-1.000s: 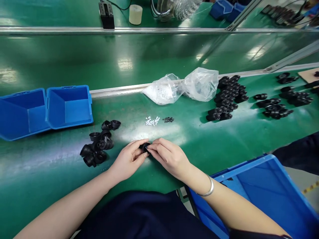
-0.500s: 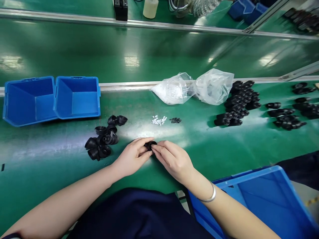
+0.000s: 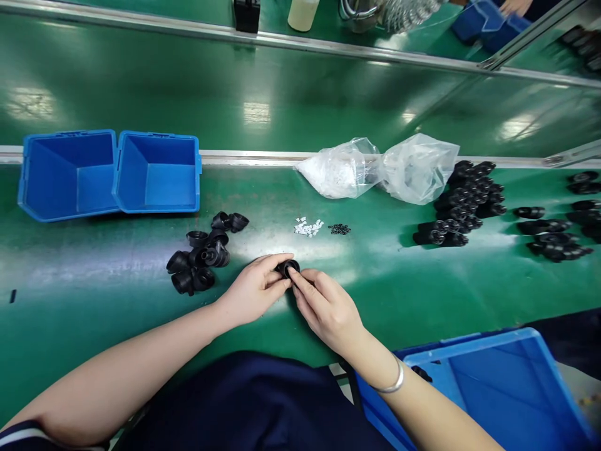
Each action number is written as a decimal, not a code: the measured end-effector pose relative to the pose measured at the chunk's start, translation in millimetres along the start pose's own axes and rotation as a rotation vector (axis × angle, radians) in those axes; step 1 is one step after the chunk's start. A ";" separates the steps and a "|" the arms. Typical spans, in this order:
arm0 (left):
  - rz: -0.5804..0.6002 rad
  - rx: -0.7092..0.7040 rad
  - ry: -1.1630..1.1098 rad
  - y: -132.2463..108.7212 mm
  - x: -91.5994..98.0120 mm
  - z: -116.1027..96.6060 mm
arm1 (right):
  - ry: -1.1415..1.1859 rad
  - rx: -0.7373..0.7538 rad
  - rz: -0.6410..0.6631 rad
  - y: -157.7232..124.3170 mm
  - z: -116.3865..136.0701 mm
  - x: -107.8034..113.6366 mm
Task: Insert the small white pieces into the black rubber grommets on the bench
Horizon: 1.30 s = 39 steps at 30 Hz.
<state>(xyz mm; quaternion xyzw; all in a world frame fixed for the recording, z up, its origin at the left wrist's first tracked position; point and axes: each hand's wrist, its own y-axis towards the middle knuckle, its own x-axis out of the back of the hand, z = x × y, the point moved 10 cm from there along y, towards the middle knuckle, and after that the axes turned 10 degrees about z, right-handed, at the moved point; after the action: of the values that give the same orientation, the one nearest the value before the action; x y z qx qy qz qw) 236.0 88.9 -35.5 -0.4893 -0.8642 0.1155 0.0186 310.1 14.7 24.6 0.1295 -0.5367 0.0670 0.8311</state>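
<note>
Between my hands, over the green workbench, is a black round plastic fitting (image 3: 288,268) with its open mouth facing up towards me. My left hand (image 3: 256,289) grips it from the left, thumb below and fingers behind. On the other side, my right hand (image 3: 328,308) has its index fingertip in the mouth and its other fingers curled close at the lower rim. Any small part under that fingertip is hidden. Beyond the hands lie a small pile of white pieces (image 3: 308,227) and one of tiny black pieces (image 3: 339,229). Several black elbow-like fittings (image 3: 191,269) are heaped to the left.
Two blue bins (image 3: 157,188) stand at the back left. Clear plastic bags (image 3: 338,172) lie at the back edge, beside stacked black cylindrical parts (image 3: 464,194). A large blue crate (image 3: 498,376) sits low at right. Another person's hand (image 3: 515,6) shows at the top right.
My right index finger has moved from a pinch at the fitting's rim into its mouth. The fitting is turned more towards me. The whole view has shifted slightly.
</note>
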 end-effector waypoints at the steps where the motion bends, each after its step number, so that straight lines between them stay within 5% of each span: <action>1: -0.001 -0.001 0.002 0.0 0.1 0.6 | -0.009 -0.005 0.008 0.2 -0.6 -0.5; 8: -0.032 -0.026 -0.017 -1.4 3.7 -0.2 | -0.051 0.007 0.116 6.8 2.4 1.0; 15: 0.060 0.000 -0.207 -0.6 -8.9 -0.3 | 0.238 -0.135 -0.110 -5.4 -18.5 24.4; 23: 0.061 -0.010 -0.278 0.4 -9.7 -3.5 | 0.345 -0.122 -0.048 -2.0 -13.9 12.2; 33: 0.069 -0.006 -0.171 -3.3 -12.2 -6.4 | 0.084 0.021 -0.014 1.0 7.1 5.5; 39: 0.169 -0.025 0.162 -8.1 -24.0 -15.1 | 0.069 0.066 -0.025 -3.2 7.2 14.6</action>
<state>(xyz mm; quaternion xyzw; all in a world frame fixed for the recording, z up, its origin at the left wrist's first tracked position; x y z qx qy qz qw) 243.9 67.2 -17.2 -0.5683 -0.8170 0.0658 0.0725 310.6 9.2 40.2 0.1613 -0.5037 0.0788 0.8450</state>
